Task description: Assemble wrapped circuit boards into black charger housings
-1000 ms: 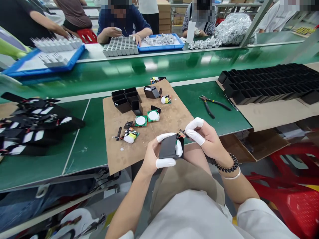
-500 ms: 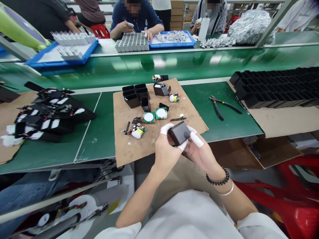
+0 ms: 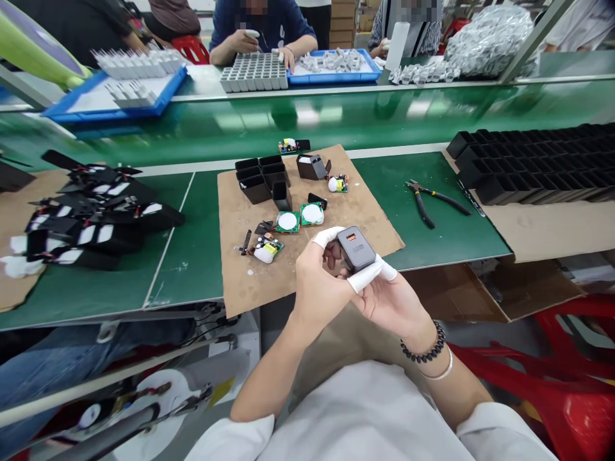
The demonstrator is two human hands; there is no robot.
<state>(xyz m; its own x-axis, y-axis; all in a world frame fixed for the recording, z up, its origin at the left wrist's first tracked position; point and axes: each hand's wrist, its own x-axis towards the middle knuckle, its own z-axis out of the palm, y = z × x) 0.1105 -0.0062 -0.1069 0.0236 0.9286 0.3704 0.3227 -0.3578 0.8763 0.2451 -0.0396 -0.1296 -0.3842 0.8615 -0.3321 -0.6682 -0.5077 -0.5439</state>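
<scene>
Above the front edge of the cardboard sheet (image 3: 269, 288), a black USB charger (image 3: 356, 248) is held between both hands. Its end face with an orange port is turned up toward me. My left hand (image 3: 319, 278) grips it from the left, with white finger cots on thumb and forefinger. From the right and below, the fingers of my right hand (image 3: 391, 298) close on it, also in white cots. Beyond lie circuit boards with white round pads (image 3: 312, 213), another loose circuit board (image 3: 267, 248) and several open black housings (image 3: 262, 179).
Diagonal cutters (image 3: 435, 200) lie on the green bench right of the cardboard. Rows of black housings (image 3: 533, 163) stand far right; wired black units (image 3: 96, 221) are heaped at left. Across the green conveyor (image 3: 307, 118), co-workers sit behind a blue tray (image 3: 336, 78). A red stool (image 3: 567, 390) is at lower right.
Both hands have turned the charger, so its end face with the port now shows instead of its plain side. The camera view has shifted slightly.
</scene>
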